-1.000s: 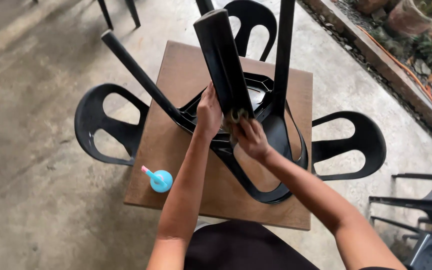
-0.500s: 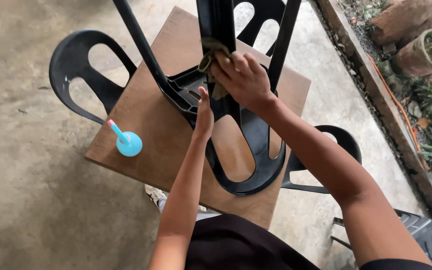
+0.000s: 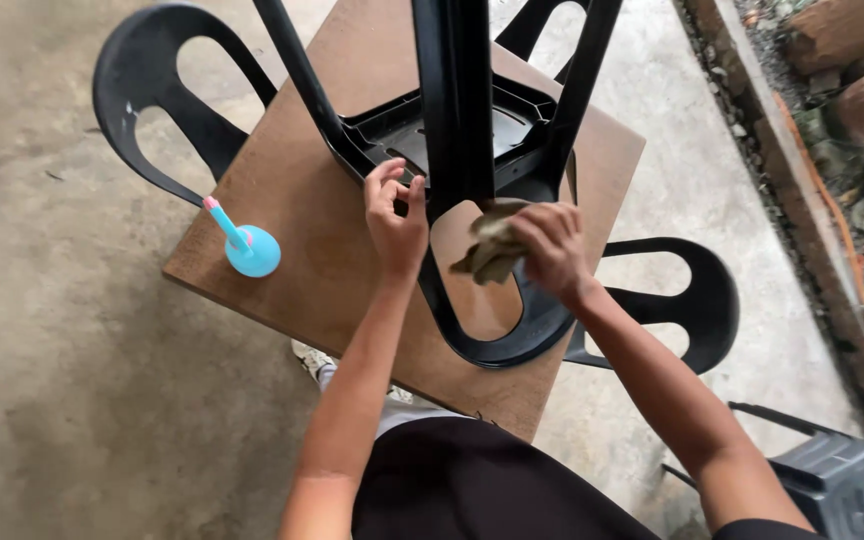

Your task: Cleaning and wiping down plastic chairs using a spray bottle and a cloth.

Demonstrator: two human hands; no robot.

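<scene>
A black plastic chair (image 3: pixel 497 335) lies upside down on a brown square table (image 3: pixel 312 250), its legs pointing up toward me. My left hand (image 3: pixel 395 215) grips the edge of the chair's seat frame near the closest leg. My right hand (image 3: pixel 550 248) is shut on a crumpled tan cloth (image 3: pixel 487 250) and presses it against the lower part of that leg, where it meets the backrest loop.
A blue spray bottle with a pink tip (image 3: pixel 245 243) lies on the table's left edge. Black chairs stand at the table's left (image 3: pixel 142 110) and right (image 3: pixel 687 300). A dark stool (image 3: pixel 832 480) is at lower right. A concrete kerb with rocks runs along the right.
My right hand with the cloth has slid down the chair leg toward the seat. My left hand shifted its hold on the seat frame. The view has come closer to the table.
</scene>
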